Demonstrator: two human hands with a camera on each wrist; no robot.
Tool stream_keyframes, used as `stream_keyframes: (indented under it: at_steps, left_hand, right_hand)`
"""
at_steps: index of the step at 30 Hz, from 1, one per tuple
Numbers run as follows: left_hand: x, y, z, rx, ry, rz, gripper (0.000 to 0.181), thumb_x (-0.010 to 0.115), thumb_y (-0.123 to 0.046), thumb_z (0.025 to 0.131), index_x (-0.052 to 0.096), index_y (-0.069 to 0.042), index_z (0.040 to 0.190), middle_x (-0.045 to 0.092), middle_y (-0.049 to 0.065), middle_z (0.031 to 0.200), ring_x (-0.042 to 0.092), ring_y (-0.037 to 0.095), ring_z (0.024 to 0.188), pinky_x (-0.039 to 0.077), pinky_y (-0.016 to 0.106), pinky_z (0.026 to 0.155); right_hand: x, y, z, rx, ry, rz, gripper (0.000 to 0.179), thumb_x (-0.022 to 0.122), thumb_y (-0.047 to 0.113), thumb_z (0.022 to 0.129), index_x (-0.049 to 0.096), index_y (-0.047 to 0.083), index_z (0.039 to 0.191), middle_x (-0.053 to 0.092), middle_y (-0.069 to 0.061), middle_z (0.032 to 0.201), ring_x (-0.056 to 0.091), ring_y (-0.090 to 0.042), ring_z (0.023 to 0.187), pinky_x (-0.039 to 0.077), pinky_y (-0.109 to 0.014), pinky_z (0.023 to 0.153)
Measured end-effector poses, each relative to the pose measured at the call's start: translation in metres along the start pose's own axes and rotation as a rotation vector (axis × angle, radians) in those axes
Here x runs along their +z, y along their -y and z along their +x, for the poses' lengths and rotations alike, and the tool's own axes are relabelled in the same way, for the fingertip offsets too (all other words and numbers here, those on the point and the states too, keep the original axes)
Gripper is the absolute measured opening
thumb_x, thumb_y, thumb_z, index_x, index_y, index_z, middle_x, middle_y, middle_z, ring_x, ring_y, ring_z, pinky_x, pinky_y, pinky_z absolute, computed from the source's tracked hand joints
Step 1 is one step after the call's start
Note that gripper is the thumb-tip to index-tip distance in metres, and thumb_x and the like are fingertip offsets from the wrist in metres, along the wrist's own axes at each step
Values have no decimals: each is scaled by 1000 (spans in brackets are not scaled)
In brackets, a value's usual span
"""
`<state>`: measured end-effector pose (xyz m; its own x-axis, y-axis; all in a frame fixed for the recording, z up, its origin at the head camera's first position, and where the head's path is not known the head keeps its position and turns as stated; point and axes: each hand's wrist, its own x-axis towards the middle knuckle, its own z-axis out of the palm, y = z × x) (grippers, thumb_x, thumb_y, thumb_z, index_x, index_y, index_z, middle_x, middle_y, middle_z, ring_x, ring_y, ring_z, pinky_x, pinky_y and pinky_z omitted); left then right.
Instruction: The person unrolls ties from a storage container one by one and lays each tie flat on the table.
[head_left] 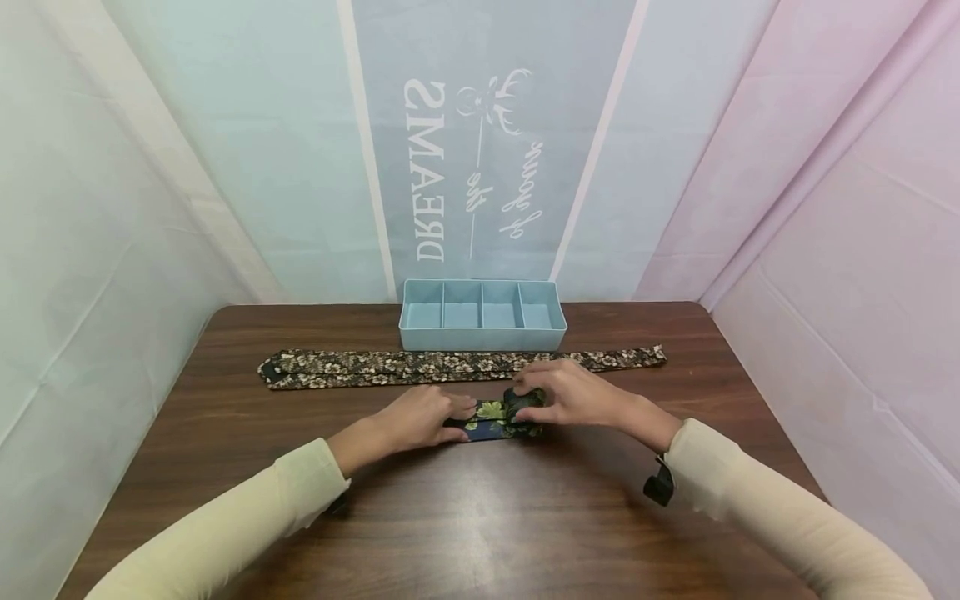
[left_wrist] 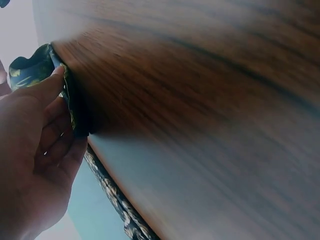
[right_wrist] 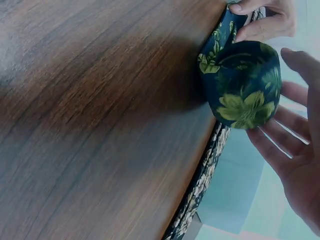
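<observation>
A navy necktie [head_left: 487, 430] with yellow-green flowers lies across the middle of the table, its right part turned up into a loose loop [right_wrist: 245, 100]. My left hand [head_left: 422, 415] pinches the flat left end, thumb along the near edge and fingers beneath or behind it in the left wrist view. Around the looped part curve the fingers and thumb of my right hand [head_left: 576, 395]; in the right wrist view its fingertips [right_wrist: 260, 137] meet the loop's outer side. Part of the necktie is hidden behind both hands.
A second necktie [head_left: 352, 368], black with cream flowers, stretches out flat behind the hands. Behind it stands a light blue tray [head_left: 483, 340] with several compartments, close to the wall cloth [head_left: 300, 208]. The table [head_left: 480, 517] is dark wood.
</observation>
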<state>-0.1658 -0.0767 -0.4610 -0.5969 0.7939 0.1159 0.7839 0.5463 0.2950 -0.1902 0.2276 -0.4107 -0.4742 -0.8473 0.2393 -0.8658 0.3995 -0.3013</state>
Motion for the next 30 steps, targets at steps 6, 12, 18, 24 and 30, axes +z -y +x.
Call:
stream_keyframes:
  at_steps: [6, 12, 18, 24, 30]
  left_hand:
    - [-2, 8, -7, 3, 8, -12, 45, 79, -37, 97, 74, -10, 133, 68, 9, 140, 77, 28, 106, 61, 39, 97]
    - [-5, 12, -14, -5, 12, -21, 46, 79, -36, 97, 73, -9, 134, 68, 10, 140, 79, 23, 83, 62, 40, 95]
    - [-7, 16, -18, 0, 3, -8, 47, 79, -37, 96, 73, -10, 134, 68, 9, 139, 79, 22, 83, 62, 42, 96]
    - [-6, 16, -22, 0, -11, -18, 47, 79, -35, 97, 72, -7, 135, 68, 10, 139, 77, 20, 74, 63, 41, 91]
    - [-6, 14, -22, -2, -33, -18, 48, 80, -33, 96, 72, -6, 135, 69, 11, 138, 78, 28, 100, 63, 41, 93]
  right_hand:
    - [-1, 4, 2, 73, -8, -37, 25, 86, 27, 91, 74, 7, 99, 76, -4, 100, 60, -5, 65, 53, -19, 62]
    - [-6, 0, 1, 113, 45, 3, 30, 86, 19, 90, 77, 6, 116, 77, -4, 106, 59, -6, 63, 52, -19, 60]
    - [-11, -6, -3, 89, 110, 18, 34, 83, 16, 90, 79, 10, 123, 68, -3, 96, 40, 4, 59, 44, -18, 54]
    - [-15, -13, -9, 126, 139, 76, 33, 85, 12, 87, 79, 11, 119, 77, -3, 113, 70, -9, 74, 63, -27, 77]
    - [-16, -21, -17, 136, 124, 110, 31, 85, 11, 88, 78, 10, 118, 78, -4, 118, 77, -21, 105, 63, -33, 90]
